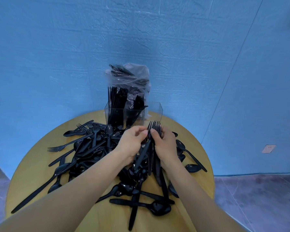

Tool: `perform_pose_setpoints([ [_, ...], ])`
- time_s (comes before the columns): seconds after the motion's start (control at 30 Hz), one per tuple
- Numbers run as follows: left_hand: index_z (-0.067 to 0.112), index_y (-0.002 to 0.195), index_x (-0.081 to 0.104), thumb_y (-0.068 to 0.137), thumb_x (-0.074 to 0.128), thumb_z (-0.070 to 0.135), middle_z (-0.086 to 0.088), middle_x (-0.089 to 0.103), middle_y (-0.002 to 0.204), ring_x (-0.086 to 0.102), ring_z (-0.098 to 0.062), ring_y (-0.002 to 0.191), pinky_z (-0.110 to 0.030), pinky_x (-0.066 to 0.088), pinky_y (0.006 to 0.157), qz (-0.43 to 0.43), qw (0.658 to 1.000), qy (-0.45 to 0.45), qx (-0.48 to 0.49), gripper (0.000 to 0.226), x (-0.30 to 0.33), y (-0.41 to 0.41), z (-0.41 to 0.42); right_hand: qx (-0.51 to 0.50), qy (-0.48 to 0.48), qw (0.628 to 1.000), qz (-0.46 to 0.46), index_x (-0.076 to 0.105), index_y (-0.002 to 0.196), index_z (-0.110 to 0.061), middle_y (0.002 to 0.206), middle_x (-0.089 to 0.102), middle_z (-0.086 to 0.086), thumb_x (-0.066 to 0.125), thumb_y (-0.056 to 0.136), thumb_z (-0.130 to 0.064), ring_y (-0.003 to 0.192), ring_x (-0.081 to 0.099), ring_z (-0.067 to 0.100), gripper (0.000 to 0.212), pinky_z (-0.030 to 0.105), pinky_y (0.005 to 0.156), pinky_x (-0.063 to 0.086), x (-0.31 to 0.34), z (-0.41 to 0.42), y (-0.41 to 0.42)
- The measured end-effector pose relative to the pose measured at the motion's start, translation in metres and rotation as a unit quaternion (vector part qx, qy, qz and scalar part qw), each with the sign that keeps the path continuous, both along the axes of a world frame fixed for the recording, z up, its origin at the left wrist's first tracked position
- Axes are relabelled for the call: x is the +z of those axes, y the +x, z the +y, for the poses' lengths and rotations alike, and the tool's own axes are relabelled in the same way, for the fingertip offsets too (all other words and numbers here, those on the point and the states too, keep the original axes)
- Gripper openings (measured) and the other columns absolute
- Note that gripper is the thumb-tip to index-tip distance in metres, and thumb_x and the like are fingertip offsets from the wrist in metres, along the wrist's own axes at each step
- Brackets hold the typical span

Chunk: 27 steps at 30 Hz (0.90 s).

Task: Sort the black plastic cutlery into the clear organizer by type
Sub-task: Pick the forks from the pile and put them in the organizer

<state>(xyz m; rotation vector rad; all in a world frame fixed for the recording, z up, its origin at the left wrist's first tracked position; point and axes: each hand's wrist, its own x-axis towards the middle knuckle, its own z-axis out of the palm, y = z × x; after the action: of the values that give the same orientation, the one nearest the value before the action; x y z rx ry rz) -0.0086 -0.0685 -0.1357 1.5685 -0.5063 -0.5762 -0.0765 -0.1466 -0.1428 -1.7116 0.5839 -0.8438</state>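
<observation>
Two bare forearms, sleeveless as far as visible (no cuff anywhere), ending in left hand (132,144) and right hand (165,144); short plain fingernails, no rings or watch visible.

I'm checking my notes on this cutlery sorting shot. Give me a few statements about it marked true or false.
1. The right hand grips a bundle of forks with tines pointing up. True.
2. The clear organizer has all compartments filled. False: the rightmost one looks empty.
3. The loose cutlery pile lies on a round wooden table. True.
4. The left hand rests flat on the table. False: it is raised at the fork bundle, fingers curled.
5. A plastic bag of cutlery stands behind the organizer. True.
</observation>
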Motion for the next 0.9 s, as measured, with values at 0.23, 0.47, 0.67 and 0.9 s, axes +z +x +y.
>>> perform_pose_setpoints([
  [0.23, 0.022, 0.087, 0.068, 0.086, 0.067, 0.016, 0.0, 0.069, 0.091, 0.062, -0.011, 0.086, -0.024, 0.049, 0.081, -0.089, 0.991, -0.048, 0.091, 0.006, 0.023, 0.018, 0.002, 0.051, -0.026, 0.998, 0.0, 0.063, 0.099, -0.014, 0.095, 0.067, 0.01, 0.053, 0.095, -0.021, 0.09, 0.063, 0.024, 0.013, 0.046, 0.086, 0.051, 0.01, 0.006, -0.002],
  [0.47, 0.011, 0.091, 0.067, 0.079, 0.073, 0.016, -0.007, 0.063, 0.091, 0.06, -0.021, 0.09, -0.038, 0.051, 0.092, 0.024, 0.992, -0.107, 0.059, 0.014, 0.03, 0.017, -0.001, 0.103, -0.028, 0.994, 0.011, 0.059, 0.107, -0.02, 0.095, 0.064, -0.002, 0.051, 0.096, -0.017, 0.088, 0.059, 0.01, 0.013, 0.026, 0.083, 0.047, 0.02, 0.013, -0.006],
  [0.67, 0.011, 0.115, 0.058, 0.089, 0.063, 0.027, 0.001, 0.062, 0.105, 0.058, -0.005, 0.096, -0.018, 0.046, 0.084, -0.083, 0.992, -0.081, 0.053, 0.031, 0.034, 0.001, 0.004, 0.079, 0.017, 0.997, -0.006, 0.061, 0.115, -0.017, 0.107, 0.068, 0.001, 0.055, 0.095, -0.015, 0.101, 0.063, 0.015, 0.021, 0.04, 0.092, 0.05, 0.018, 0.017, 0.002],
  [0.9, 0.012, 0.125, 0.053, 0.099, 0.04, 0.036, -0.01, 0.07, 0.105, 0.069, -0.022, 0.093, -0.033, 0.058, 0.074, 0.182, 0.968, -0.013, -0.171, 0.037, 0.024, -0.039, 0.048, 0.019, 0.042, 0.998, -0.031, 0.059, 0.096, -0.008, 0.088, 0.063, 0.008, 0.05, 0.097, -0.018, 0.079, 0.059, 0.017, 0.013, 0.034, 0.075, 0.049, 0.013, 0.017, -0.002],
])
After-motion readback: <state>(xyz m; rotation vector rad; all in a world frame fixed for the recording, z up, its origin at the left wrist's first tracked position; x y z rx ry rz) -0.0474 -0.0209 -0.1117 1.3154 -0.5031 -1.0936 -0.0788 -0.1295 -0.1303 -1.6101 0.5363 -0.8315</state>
